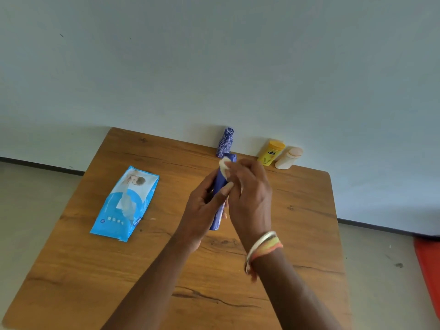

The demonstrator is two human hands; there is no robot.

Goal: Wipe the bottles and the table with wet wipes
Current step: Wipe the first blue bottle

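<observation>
Both hands on a blue bottle above the wooden table (166, 270)

The left hand (204, 206) curls round the blue bottle (219, 181) and holds it tilted off the tabletop; the right hand (250, 198) – fingers bent, slightly blurred – pinches a white wet wipe (224, 166) against the bottle's upper end. The wipes pack (126, 203) lies to the left – a patterned bottle (226, 141), a yellow bottle (272, 154) and a pale bottle (289, 158) stand along the far edge.

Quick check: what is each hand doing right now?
Left hand: closed around the blue bottle.
Right hand: pinching a wet wipe against that bottle.
</observation>
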